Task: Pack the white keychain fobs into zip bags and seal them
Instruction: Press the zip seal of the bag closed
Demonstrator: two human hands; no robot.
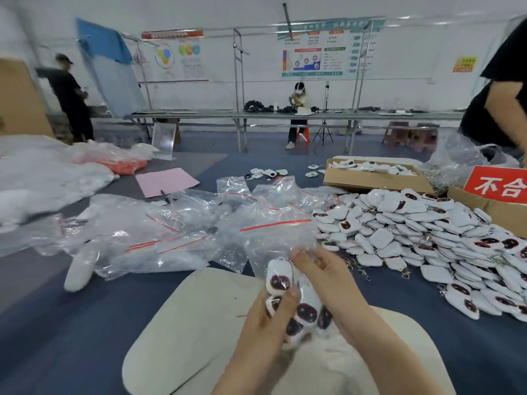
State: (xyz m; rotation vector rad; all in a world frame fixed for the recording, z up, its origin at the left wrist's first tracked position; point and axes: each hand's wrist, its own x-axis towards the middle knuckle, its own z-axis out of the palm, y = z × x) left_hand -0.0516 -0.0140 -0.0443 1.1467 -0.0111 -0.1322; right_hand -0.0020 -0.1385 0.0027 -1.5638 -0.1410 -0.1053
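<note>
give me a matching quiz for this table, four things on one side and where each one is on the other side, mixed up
Things
1 pink sheet
2 fob pile
3 red sign
4 filled bag

Places
a held by the left hand and right hand
b far right edge
c lying flat, left of centre, far side
d heaped to the right of the hands

Pairs: 1-c, 2-d, 3-b, 4-a
</note>
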